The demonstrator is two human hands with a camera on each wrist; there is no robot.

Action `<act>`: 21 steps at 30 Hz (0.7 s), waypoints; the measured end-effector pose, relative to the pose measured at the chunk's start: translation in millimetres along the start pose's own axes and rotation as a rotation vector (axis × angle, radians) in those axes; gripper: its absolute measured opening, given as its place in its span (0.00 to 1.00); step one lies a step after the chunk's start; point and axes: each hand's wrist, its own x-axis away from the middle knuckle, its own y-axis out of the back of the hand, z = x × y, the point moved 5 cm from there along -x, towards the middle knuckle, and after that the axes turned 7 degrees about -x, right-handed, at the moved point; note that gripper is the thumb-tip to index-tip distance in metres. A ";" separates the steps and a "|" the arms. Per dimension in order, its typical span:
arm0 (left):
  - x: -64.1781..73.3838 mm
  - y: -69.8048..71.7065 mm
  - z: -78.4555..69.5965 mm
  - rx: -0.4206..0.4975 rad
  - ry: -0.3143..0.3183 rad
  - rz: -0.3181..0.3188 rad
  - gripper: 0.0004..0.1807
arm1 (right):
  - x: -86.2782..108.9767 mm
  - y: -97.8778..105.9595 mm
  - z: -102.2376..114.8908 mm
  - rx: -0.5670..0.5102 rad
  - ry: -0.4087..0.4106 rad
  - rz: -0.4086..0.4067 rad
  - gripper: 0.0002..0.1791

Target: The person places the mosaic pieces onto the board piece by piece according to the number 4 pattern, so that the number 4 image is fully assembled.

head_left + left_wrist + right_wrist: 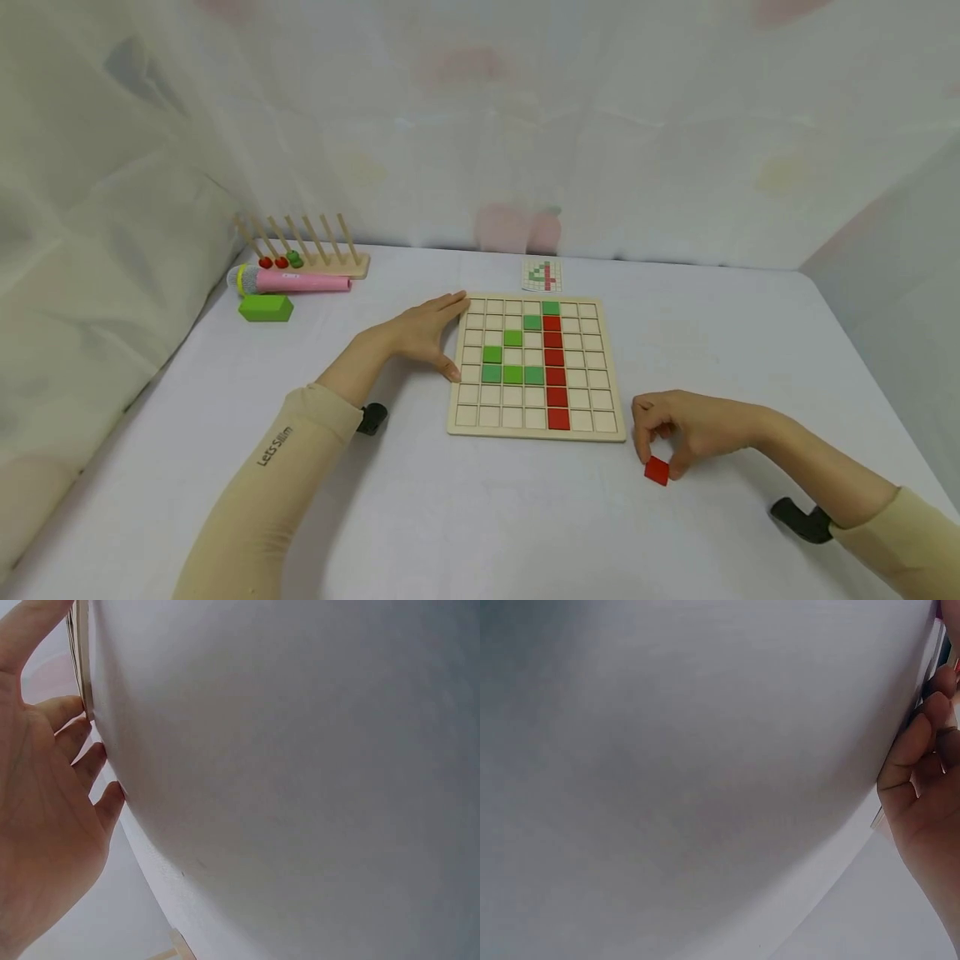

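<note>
A wooden grid board (497, 414) lies flat on the white table. Square tiles fill some of its cells: a column of red tiles (556, 376), with green tiles (513, 337) stepping diagonally and in a short row to its left. My left hand (423, 333) touches the board's left edge, thumb and fingers spread; in the left wrist view its fingertips (91, 759) meet the edge and table. Right of the board's lower corner, my right hand (697, 425) pinches a loose red square tile (657, 471) between thumb and finger, close to the tabletop. The right wrist view hides that tile mostly.
Behind the board lies a small pattern card (542, 275) with a similar green and red design. At the back left are a wooden peg stand (345, 265) with red and green beads, a pink toy microphone (303, 282) and a green block (266, 309). Fabric walls surround the table.
</note>
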 end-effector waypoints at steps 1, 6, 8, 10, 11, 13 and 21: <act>0.2 0.0 -0.1 0.000 0.002 0.001 0.71 | -0.3 0.5 -0.4 0.000 -0.009 -0.008 0.18; 0.5 -0.3 -0.4 0.008 0.008 0.008 0.71 | -2.0 6.6 -2.6 -0.003 -0.051 -0.059 0.15; 0.4 -0.5 -0.3 0.007 0.010 0.009 0.71 | -3.0 10.3 -2.6 -0.014 -0.059 -0.070 0.13; 0.1 -0.8 -0.2 0.001 0.010 0.009 0.71 | -4.5 14.9 -1.8 -0.025 -0.069 -0.079 0.12; 0.0 -0.9 0.0 -0.003 0.009 0.009 0.71 | -5.7 17.7 -1.2 -0.030 -0.074 -0.086 0.11; -0.3 -1.0 0.2 -0.008 0.009 0.008 0.71 | -8.6 24.2 0.4 -0.037 -0.084 -0.109 0.11; -1.7 -1.5 1.9 -0.004 0.006 0.007 0.71 | -30.1 50.5 11.7 -0.047 -0.070 -0.200 0.07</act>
